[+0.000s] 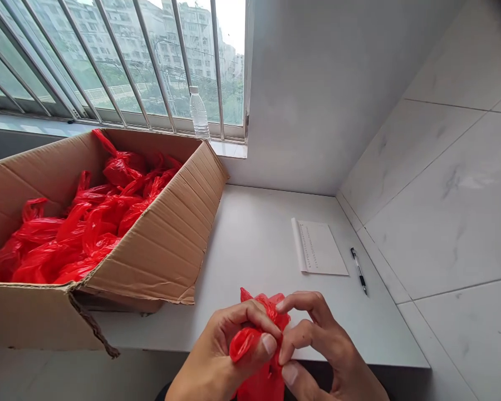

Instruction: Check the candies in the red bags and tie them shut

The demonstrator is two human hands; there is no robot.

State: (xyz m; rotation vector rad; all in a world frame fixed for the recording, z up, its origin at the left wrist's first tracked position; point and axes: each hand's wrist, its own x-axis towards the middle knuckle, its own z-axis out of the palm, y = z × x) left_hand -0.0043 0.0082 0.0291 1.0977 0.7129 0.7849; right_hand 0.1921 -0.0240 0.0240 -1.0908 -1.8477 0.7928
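Left hand (229,351) was closed round a gathered red plastic bag (259,385), held at the near edge of the white table (250,239); right hand (321,342) had fingers bent and slightly spread, tips at the bag's side, though whether they pinched it could not be told. Cardboard box (162,239), heaped with other red bags (96,223), stood at the table's left; notepad (323,248) lay toward the far right corner, pen (359,271) near the right edge.
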